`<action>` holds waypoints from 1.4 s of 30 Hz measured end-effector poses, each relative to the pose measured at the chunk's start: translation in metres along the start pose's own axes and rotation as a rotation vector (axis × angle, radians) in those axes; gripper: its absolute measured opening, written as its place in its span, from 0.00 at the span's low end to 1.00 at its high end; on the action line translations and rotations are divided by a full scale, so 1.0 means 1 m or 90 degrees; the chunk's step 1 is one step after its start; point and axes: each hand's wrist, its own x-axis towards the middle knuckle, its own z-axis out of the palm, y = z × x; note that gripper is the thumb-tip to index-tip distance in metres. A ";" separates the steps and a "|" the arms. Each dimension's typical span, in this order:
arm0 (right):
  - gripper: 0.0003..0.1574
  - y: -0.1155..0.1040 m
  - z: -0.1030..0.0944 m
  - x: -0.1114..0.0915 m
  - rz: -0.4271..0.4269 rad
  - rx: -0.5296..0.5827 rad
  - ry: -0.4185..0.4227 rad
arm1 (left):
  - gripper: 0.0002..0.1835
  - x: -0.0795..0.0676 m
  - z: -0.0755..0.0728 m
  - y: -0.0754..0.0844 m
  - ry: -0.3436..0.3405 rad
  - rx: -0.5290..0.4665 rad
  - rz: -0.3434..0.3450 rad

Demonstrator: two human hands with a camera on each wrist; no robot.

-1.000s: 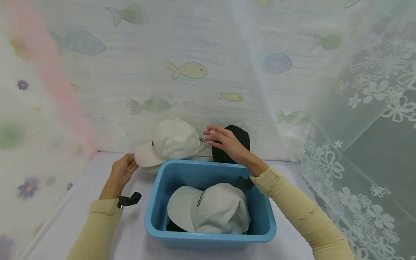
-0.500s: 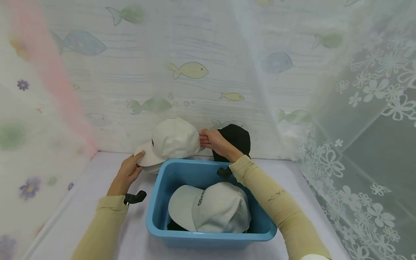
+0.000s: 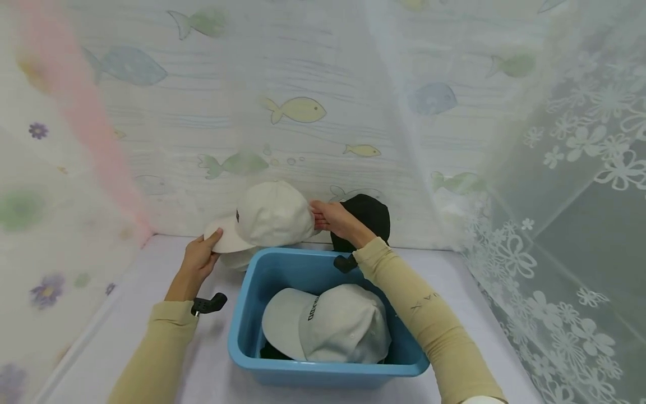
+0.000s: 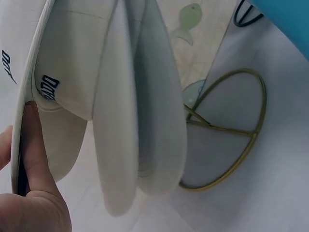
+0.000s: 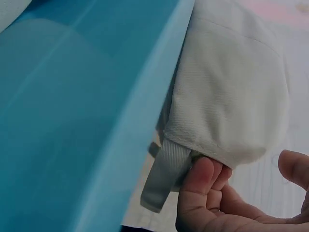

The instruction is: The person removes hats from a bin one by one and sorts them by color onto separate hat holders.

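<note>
My left hand pinches the brim of a white baseball cap at the back left, thumb on top. In the left wrist view that brim stands apart from more pale caps stacked beneath it. My right hand is at the cap's rear; the right wrist view has its fingertips hooked under the back edge beside the hanging strap, the thumb held off. A light blue tub stands in front, holding a pale cap with dark lettering on its front.
A black cap stands behind the tub's rear rim, partly hidden by my right forearm. Under the white stack is a gold wire stand. A dark item lies beneath the cap in the tub. Printed curtains close off the back and sides.
My right hand has come left from in front of the black cap to the white cap's rear. My left hand has taken hold of the brim, and the cap has risen slightly off the stack.
</note>
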 end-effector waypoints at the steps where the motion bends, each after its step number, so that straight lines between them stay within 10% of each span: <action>1: 0.26 -0.001 0.000 0.001 0.003 0.001 0.002 | 0.41 0.001 0.000 0.002 0.003 -0.008 0.002; 12: 0.17 -0.014 0.004 0.008 -0.020 -0.001 0.012 | 0.22 -0.001 0.006 0.014 0.016 -0.058 0.065; 27: 0.31 -0.023 0.004 0.006 -0.173 0.139 -0.048 | 0.34 -0.012 0.013 0.008 -0.050 -0.089 0.161; 33: 0.20 -0.024 0.009 0.009 -0.169 0.103 -0.080 | 0.36 -0.015 0.015 0.011 -0.042 -0.107 0.154; 42: 0.28 -0.016 0.007 0.013 -0.157 -0.019 -0.019 | 0.37 -0.013 0.020 0.001 -0.002 -0.063 0.112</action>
